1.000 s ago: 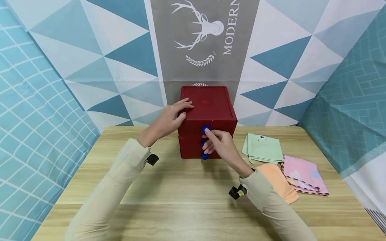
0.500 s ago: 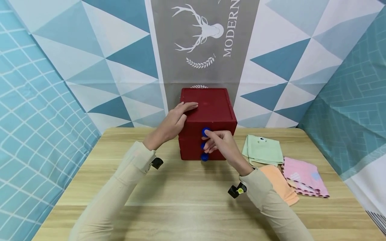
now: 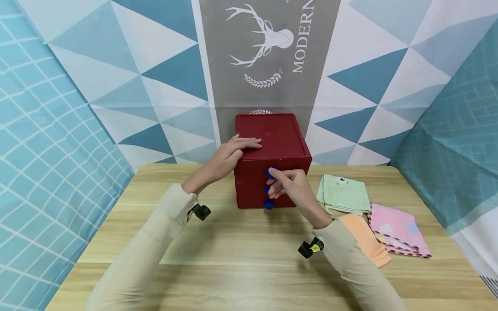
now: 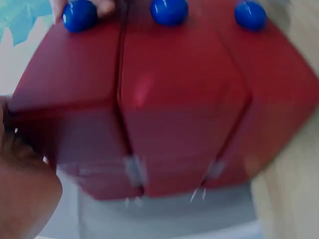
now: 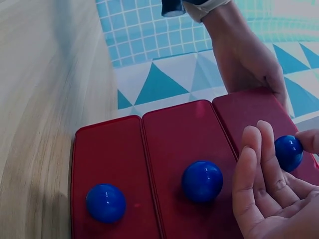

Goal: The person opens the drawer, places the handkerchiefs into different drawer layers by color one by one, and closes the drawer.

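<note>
At centre frame, the right hand (image 3: 295,185) pinches the top blue knob (image 5: 288,154); the left hand (image 3: 225,159), fingers extended atop the red drawer box (image 3: 272,129), should brace firmly.

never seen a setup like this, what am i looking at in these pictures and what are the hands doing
There is no machine: someone is working bare-handed. The wide picture is taken from the head, looking forward and down; the two close-ups come from the left and right wrists, so the scene looks turned. On the wooden table stands a red box with three blue knobs. Beside it lie a green cloth, an orange cloth and a pink cloth. The left hand rests on the box; the right hand pinches the top knob.
</note>
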Demonstrator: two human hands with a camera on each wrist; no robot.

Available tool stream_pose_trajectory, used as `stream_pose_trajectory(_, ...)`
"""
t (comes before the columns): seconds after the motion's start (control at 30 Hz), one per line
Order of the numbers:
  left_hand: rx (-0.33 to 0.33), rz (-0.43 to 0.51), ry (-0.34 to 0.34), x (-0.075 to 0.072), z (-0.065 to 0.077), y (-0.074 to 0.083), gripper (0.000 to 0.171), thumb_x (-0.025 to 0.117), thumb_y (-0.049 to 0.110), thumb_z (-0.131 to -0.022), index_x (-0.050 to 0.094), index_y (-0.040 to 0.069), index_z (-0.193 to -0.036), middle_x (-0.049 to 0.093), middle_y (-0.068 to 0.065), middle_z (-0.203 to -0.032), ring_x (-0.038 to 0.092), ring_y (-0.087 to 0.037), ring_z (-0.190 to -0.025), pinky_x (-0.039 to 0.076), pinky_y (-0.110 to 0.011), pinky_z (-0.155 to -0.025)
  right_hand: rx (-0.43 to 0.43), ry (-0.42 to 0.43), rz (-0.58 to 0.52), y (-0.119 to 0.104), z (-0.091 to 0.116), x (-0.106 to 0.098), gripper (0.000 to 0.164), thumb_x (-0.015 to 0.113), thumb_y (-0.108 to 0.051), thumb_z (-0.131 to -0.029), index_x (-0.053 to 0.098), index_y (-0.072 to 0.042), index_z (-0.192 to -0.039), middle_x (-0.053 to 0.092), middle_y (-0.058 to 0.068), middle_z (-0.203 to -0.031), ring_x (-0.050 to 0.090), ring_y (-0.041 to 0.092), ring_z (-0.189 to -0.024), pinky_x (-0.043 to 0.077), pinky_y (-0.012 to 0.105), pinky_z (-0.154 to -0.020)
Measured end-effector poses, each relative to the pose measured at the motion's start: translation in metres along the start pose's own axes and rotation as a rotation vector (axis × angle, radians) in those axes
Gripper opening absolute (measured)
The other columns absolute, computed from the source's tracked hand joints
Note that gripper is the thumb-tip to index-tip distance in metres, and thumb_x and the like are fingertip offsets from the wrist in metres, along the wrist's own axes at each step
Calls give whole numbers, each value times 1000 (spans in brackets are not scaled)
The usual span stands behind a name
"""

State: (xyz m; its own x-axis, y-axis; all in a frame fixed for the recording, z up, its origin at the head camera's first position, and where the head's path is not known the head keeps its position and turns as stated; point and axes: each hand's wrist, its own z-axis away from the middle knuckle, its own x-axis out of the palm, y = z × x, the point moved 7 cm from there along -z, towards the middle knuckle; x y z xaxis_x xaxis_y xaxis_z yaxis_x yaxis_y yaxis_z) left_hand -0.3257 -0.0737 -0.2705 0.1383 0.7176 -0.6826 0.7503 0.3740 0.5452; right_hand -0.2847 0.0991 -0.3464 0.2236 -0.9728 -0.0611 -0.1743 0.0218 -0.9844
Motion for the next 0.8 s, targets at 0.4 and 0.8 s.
stream_pose_trajectory(0.4,30,-95,-63,-3,0,-3,49,31,9,-100,63,15,-137,52,-2,-148,38,-19,-144,10,-37,-124,-10,41,12,1,6,4,56,63,-42,-97,68,13,-87,68,17,-67,67,24,-60,61,38,-63)
stream_pose_trajectory(0.8,32,-38,-42,-2,2,-6,51,28,7,-100,63,13,-136,52,-2,-148,39,-17,-143,8,-36,-124,-1,42,65,1,20,6,58,62,-43,-97,67,14,-87,67,17,-65,67,29,-59,60,39,-62)
